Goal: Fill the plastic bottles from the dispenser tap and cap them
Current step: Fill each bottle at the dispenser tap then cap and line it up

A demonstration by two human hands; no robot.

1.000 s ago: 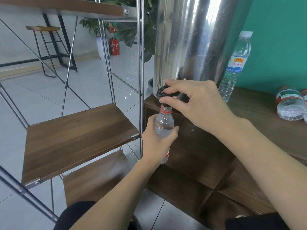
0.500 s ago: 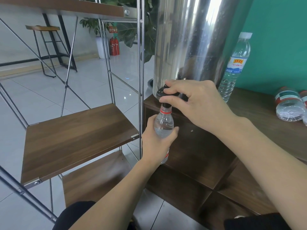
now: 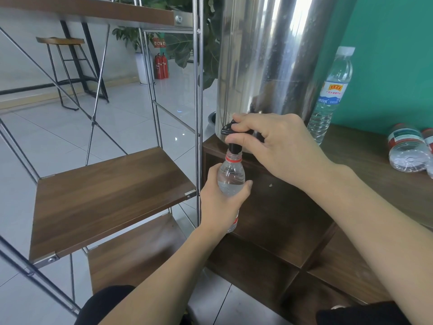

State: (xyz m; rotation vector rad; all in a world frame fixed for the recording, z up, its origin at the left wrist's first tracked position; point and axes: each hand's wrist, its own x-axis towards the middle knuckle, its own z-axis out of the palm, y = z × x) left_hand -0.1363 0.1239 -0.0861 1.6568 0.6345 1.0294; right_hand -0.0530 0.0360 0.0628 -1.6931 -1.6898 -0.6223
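Clear plastic, the small bottle (image 3: 230, 177) with a red neck ring stands upright directly under the black tap (image 3: 230, 137), its open mouth meeting the spout, and water reaches up to its shoulder. The left hand (image 3: 219, 202) wraps around the bottle's body, fingers and thumb curled tight about it. The right hand (image 3: 276, 146) pinches the tap's lever between thumb below and fingers above. The tap juts from the base of a tall steel dispenser (image 3: 269, 62), which stands on a dark wooden cabinet (image 3: 365, 160). Just beside the dispenser on the cabinet top, a capped, labelled bottle (image 3: 330, 95) stands upright against the green wall; farther right, another bottle (image 3: 406, 151) lies on its side. A wooden shelf (image 3: 105, 195) on a metal frame sits to the left.
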